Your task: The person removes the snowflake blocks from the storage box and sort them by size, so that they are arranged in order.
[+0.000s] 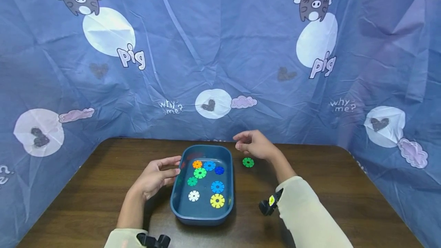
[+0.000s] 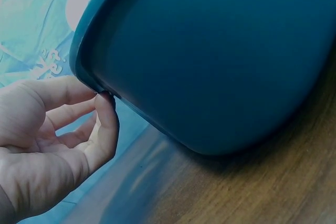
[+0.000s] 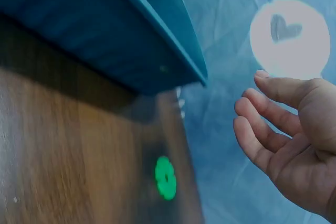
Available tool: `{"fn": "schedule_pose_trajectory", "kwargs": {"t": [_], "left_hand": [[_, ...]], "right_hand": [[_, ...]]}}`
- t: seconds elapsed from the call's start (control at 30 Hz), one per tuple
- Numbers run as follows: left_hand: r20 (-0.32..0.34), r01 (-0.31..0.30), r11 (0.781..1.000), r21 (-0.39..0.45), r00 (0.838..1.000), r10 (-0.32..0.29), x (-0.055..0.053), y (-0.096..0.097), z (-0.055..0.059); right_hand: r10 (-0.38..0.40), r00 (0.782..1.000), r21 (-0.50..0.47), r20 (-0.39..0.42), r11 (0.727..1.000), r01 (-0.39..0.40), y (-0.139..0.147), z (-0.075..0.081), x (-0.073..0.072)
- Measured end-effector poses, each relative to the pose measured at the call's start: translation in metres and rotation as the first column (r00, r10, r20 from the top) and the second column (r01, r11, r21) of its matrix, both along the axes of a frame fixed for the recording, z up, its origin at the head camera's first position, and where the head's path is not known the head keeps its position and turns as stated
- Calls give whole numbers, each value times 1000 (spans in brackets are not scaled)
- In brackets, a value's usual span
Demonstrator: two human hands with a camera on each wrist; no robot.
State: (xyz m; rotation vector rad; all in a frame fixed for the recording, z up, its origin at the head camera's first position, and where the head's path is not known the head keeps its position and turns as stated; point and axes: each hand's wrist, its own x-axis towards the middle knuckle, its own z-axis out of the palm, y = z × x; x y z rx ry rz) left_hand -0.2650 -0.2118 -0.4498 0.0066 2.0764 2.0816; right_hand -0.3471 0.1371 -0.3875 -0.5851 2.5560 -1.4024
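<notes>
A: Where do the pieces sit?

B: The blue plastic tray [image 1: 202, 220] stands flat on the wooden surface [image 1: 330, 186], its long sides running away from the person. Eight notched discs lie on its floor, among them an orange disc [image 1: 194, 164], a white disc [image 1: 191, 196] and a yellow disc [image 1: 213, 201]. A green notched disc [image 1: 245, 163] lies outside, on the surface just beside the tray's right wall.

A: Why that layout?

B: My inference: the tray sits between the hands so either can reach in, and its walls keep the discs together. The left hand [image 1: 156, 175] is at the left rim, probably to steady the tray.

A: Left fingers?

B: Thumb and index finger nearly closed, pinching the rim between them; the left wrist view shows the contact. The others are loosely bent behind, with gaps between them. No disc visible there.

A: And the right?

B: The right hand [image 1: 256, 145] hangs clear of the tray, past its right side, near the loose green disc but not touching it. Fingers [image 3: 257, 123] gently curved and relaxed, slightly separated.

A: Anything between them?

B: Nothing seen in either view that shows them. The right wrist view has the green disc well apart from the fingertips, blurred, so its notches are hard to read there.
</notes>
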Motion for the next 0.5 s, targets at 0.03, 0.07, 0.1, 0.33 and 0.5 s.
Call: {"fn": "schedule_pose_trajectory", "kwargs": {"t": [0.03, 0.07, 0.1, 0.33, 0.5], "left_hand": [[0, -3, 1000, 0, 1000, 3, 0, 0, 0], [0, -1, 1000, -1, 1000, 1, 0, -1, 0], [1, -1, 1000, -1, 1000, 1, 0, -1, 0], [11, 2, 1000, -4, 1000, -2, 1, -1, 0], [3, 4, 1000, -6, 1000, -4, 1, -2, 1]], "right_hand": [[25, 1000, 22, -17, 999, -25, -5, 2, 2], [48, 998, 47, -33, 998, -47, -11, 3, 4], [77, 996, 68, -49, 995, -74, -16, 4, 5], [251, 958, 244, -139, 946, -212, -47, 6, 19], [379, 918, 314, -117, 891, -328, -66, 5, 24]]}}
